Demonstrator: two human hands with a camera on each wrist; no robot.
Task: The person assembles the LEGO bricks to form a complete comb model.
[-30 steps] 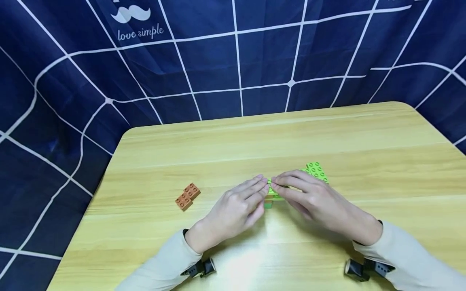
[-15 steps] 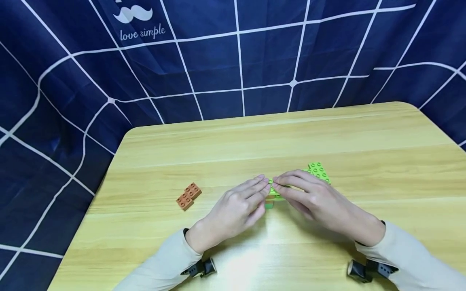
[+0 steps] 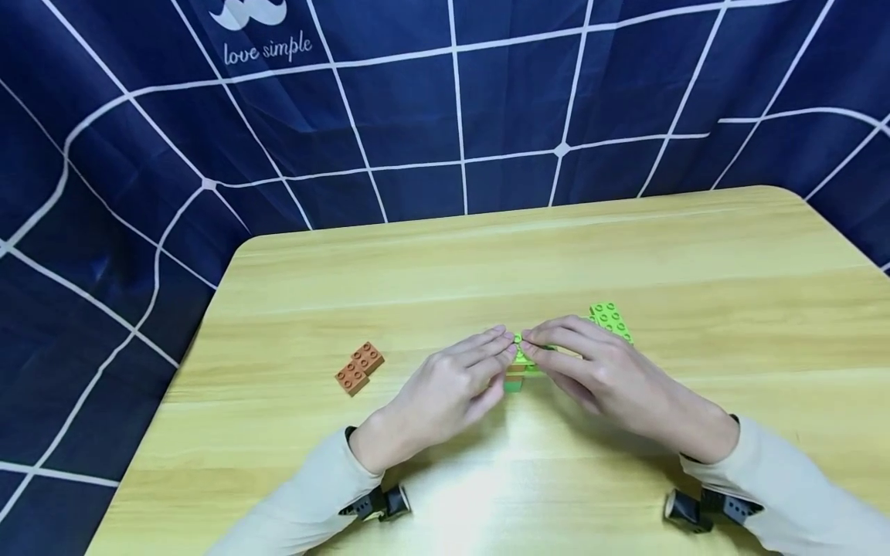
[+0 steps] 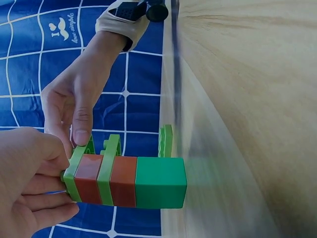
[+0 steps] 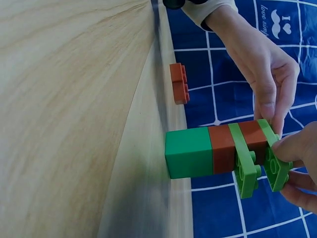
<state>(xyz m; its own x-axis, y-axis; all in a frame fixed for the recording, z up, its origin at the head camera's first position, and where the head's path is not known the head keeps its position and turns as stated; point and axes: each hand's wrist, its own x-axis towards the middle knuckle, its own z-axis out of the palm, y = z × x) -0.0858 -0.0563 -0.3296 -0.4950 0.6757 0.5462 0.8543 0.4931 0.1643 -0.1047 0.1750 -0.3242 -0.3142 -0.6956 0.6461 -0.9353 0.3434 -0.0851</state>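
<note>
Brick stack (image 4: 124,181) on table (image 3: 445,278), brick pair (image 3: 359,369) at left, another piece (image 3: 612,320) behind at right, curtain (image 3: 514,108) beyond

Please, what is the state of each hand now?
Left hand: closed, pinching the uppermost light-green rectangular plastic plate.
Right hand: closed, pinching the same plate.

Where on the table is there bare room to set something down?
Bare: the table between the lime bricks and the curtain, also left of the brown bricks. Crowded: the centre, where the left hand and right hand meet at the brick tower.
</note>
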